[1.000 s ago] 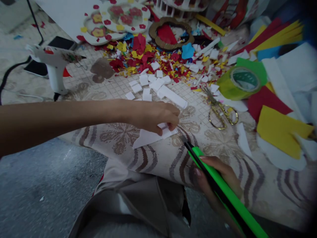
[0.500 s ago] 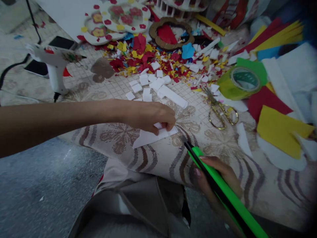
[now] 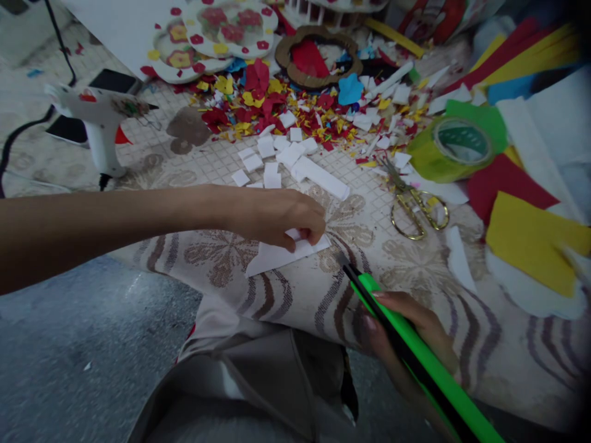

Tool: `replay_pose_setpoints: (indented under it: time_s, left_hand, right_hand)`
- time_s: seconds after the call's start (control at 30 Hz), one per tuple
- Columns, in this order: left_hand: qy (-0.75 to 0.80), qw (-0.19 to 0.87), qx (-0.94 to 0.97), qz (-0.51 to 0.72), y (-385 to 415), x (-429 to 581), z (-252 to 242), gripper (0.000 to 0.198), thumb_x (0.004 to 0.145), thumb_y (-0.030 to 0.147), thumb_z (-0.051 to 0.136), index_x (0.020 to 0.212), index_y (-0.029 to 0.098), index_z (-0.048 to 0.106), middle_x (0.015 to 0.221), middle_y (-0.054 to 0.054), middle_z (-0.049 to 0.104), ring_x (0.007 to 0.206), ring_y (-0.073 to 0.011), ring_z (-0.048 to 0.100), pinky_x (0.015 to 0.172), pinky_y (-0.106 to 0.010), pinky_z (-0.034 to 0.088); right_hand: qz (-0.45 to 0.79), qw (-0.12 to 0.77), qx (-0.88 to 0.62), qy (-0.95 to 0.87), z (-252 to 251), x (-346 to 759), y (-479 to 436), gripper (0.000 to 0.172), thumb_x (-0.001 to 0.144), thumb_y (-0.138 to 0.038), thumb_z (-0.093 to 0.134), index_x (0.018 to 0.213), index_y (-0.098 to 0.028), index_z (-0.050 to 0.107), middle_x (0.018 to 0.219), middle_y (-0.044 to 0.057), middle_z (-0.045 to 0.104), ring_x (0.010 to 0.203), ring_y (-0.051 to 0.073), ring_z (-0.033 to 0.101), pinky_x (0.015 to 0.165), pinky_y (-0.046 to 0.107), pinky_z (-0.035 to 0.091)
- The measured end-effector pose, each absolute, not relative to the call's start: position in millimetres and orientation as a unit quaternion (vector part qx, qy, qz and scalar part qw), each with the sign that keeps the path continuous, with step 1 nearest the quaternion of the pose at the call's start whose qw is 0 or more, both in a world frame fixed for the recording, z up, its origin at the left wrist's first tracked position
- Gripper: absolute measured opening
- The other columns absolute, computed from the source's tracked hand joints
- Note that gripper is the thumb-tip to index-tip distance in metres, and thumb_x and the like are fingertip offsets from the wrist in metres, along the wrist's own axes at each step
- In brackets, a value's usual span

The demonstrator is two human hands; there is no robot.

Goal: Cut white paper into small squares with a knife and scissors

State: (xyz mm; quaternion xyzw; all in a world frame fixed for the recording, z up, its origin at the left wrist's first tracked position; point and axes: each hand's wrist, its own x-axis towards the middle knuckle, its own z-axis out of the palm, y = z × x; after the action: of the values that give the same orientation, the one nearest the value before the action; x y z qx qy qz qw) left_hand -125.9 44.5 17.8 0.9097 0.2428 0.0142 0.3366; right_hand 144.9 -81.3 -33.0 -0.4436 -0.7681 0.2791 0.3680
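My left hand [image 3: 290, 215] reaches across from the left with its fingers bent, pressing a white strip of foam or paper [image 3: 272, 258] to the tablecloth near the table's front edge. The strip's upper part is hidden under the fingers. In my right hand [image 3: 429, 320] is a green and black utility knife [image 3: 420, 347], gripped between thumb and fingers. Its blade points up and left, a short way right of the strip and apart from it. Small cut white squares [image 3: 272, 178] and a longer white strip [image 3: 323, 177] lie beyond my left hand.
Gold-handled scissors [image 3: 418, 212] and a roll of yellow-green tape [image 3: 455, 151] lie at right, beside coloured sheets [image 3: 535, 243]. A corded white glue gun [image 3: 99, 126] stands at left. Red and yellow scraps [image 3: 263, 101] and a brown flower-shaped ring [image 3: 289, 64] fill the back.
The view has shifted slightly, so things at right appear a little further right. Both hands, the strip and the knife look almost unmoved.
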Motion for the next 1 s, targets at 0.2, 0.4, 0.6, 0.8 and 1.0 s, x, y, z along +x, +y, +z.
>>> replay_pose_setpoints:
  time_s: [0.2, 0.4, 0.6, 0.8, 1.0]
  left_hand:
    - [0.259, 0.339, 0.904, 0.005, 43.0, -123.8, 21.4, 0.023, 0.074, 0.005, 0.060, 0.088, 0.023, 0.064, 0.093, -0.002, 0.066, 0.088, -0.0155, 0.060, 0.080, -0.024, 0.043]
    - [0.246, 0.329, 0.912, 0.015, 44.0, -127.1, 20.1, 0.027, 0.073, 0.006, 0.061, 0.095, 0.022, 0.063, 0.095, -0.003, 0.066, 0.088, -0.0147, 0.060, 0.079, -0.023, 0.042]
    - [0.252, 0.336, 0.908, -0.001, 44.2, -129.4, 24.2, 0.026, 0.077, 0.007, 0.060, 0.098, 0.022, 0.062, 0.101, -0.004, 0.065, 0.092, -0.0160, 0.059, 0.082, -0.024, 0.042]
    - [0.222, 0.333, 0.916, 0.011, 44.0, -131.0, 21.6, 0.023, 0.078, 0.005, 0.060, 0.095, 0.020, 0.063, 0.100, -0.005, 0.064, 0.093, -0.0152, 0.058, 0.081, -0.023, 0.041]
    - [0.277, 0.263, 0.924, 0.002, 36.9, -129.0, 18.2, 0.016, 0.075, 0.020, 0.072, 0.087, 0.021, 0.062, 0.095, -0.003, 0.065, 0.093, -0.0174, 0.058, 0.085, -0.028, 0.037]
  right_hand:
    - [0.268, 0.371, -0.453, -0.765, -34.4, 144.5, -83.1, 0.031, 0.081, -0.015, 0.063, 0.110, -0.026, 0.059, 0.092, 0.003, 0.068, 0.077, 0.018, 0.068, 0.066, 0.029, 0.058]
    - [0.265, 0.363, -0.455, -0.769, -35.5, 146.2, -81.3, 0.030, 0.082, -0.017, 0.063, 0.111, -0.026, 0.059, 0.090, 0.003, 0.068, 0.076, 0.019, 0.068, 0.063, 0.030, 0.058]
    - [0.255, 0.365, -0.450, -0.774, -31.8, 144.9, -80.3, 0.029, 0.081, -0.015, 0.062, 0.109, -0.025, 0.060, 0.088, 0.003, 0.069, 0.074, 0.018, 0.068, 0.061, 0.029, 0.058]
    - [0.266, 0.367, -0.460, -0.764, -30.4, 142.9, -80.6, 0.031, 0.082, -0.015, 0.061, 0.110, -0.029, 0.059, 0.088, 0.003, 0.070, 0.073, 0.019, 0.069, 0.061, 0.029, 0.059]
    - [0.245, 0.366, -0.457, -0.772, -26.6, 140.8, -77.7, 0.024, 0.082, -0.019, 0.061, 0.105, -0.028, 0.061, 0.085, 0.002, 0.070, 0.070, 0.018, 0.069, 0.059, 0.028, 0.060]
